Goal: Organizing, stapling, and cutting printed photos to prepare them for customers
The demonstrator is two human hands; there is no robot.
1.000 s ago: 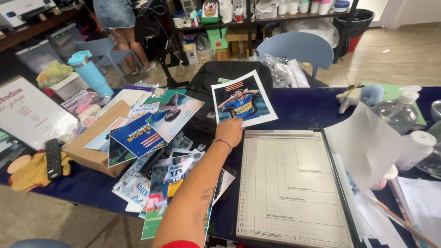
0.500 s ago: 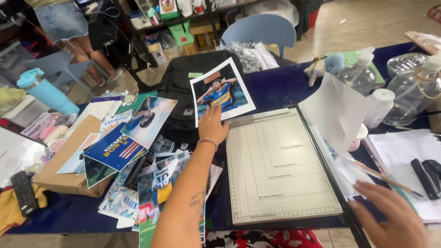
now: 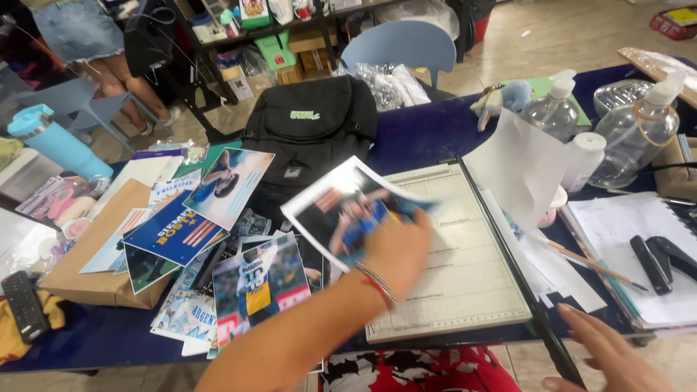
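My left hand (image 3: 396, 250) grips a printed photo of a player in blue (image 3: 337, 210) by its right edge and holds it, blurred by motion, over the left side of the white gridded paper trimmer (image 3: 472, 290). The trimmer's black blade arm (image 3: 508, 268) runs along the board's right edge toward me. My right hand (image 3: 610, 356) hovers with spread fingers and nothing in it, just right of the arm's near end.
A black backpack (image 3: 312, 123) lies behind the trimmer. Loose prints (image 3: 210, 247) and a cardboard box (image 3: 94, 254) crowd the left. Plastic bottles (image 3: 639, 131), a curled white sheet (image 3: 523, 167), a black stapler (image 3: 661, 261) and a notebook sit right. A person (image 3: 80, 36) stands far left.
My left hand has lifted the photo off the backpack and swept it toward me over the trimmer. My right hand has come in near the blade arm's end.
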